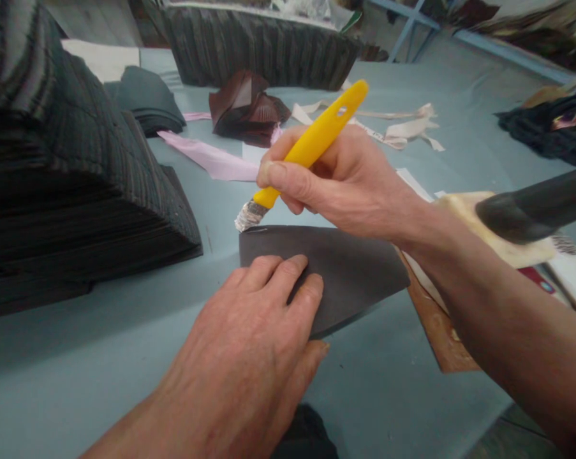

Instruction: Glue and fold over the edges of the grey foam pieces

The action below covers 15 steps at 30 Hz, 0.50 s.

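Note:
A dark grey, flat piece of material [354, 274] lies on the blue-green table covering, its kind unclear. My left hand [263, 325] rests flat on the piece's left part, fingers stretched out over it. In my right hand [321, 178] is a paint brush [326, 131] with a yellow handle, gripped between thumb and fingers. The white-coated bristles [248, 217] touch the far left corner of the piece. A thin pale line shows along the far edge beside them.
A tall stack of dark pieces [101, 178] stands at the left, another stack [263, 48] at the back. Dark red material [244, 108] and a pink strip [211, 156] lie behind my hands. At right are a brown board [441, 331] and a black tube [536, 204].

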### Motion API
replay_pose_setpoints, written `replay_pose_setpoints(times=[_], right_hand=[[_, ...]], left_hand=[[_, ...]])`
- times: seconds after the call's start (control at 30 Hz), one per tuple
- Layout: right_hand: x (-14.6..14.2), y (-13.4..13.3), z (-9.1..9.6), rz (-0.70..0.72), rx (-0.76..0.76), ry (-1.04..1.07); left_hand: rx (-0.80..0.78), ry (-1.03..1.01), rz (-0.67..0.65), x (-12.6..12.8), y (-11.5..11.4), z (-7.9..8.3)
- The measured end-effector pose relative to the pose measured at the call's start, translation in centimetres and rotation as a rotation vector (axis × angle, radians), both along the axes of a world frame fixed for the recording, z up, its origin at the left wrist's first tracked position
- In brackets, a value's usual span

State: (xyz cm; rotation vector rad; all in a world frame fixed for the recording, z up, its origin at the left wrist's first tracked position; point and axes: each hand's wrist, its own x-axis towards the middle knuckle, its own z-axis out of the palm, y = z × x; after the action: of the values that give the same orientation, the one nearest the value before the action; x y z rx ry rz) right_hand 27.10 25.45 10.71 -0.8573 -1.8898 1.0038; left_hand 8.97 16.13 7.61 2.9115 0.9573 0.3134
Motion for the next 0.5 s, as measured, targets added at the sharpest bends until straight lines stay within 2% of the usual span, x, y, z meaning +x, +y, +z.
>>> replay_pose_setpoints(times=[0.17,0.37,0.5], right_hand=[[0.36,-0.06,0.25,-0.032,0.012,-0.039],[-0.08,0.05,0.32,0.006,0.083,0.022],[-0.15,0.06,0.16,0.032,0.039,-0.013]], left_hand=[[0.002,0.009,-0.005,-0.46,-0.31,0.00],[-0.006,0.004,0.017,-0.15,-0.02,0.02],[-0.028,-0.003,0.025,0.17,0.08,0.21]])
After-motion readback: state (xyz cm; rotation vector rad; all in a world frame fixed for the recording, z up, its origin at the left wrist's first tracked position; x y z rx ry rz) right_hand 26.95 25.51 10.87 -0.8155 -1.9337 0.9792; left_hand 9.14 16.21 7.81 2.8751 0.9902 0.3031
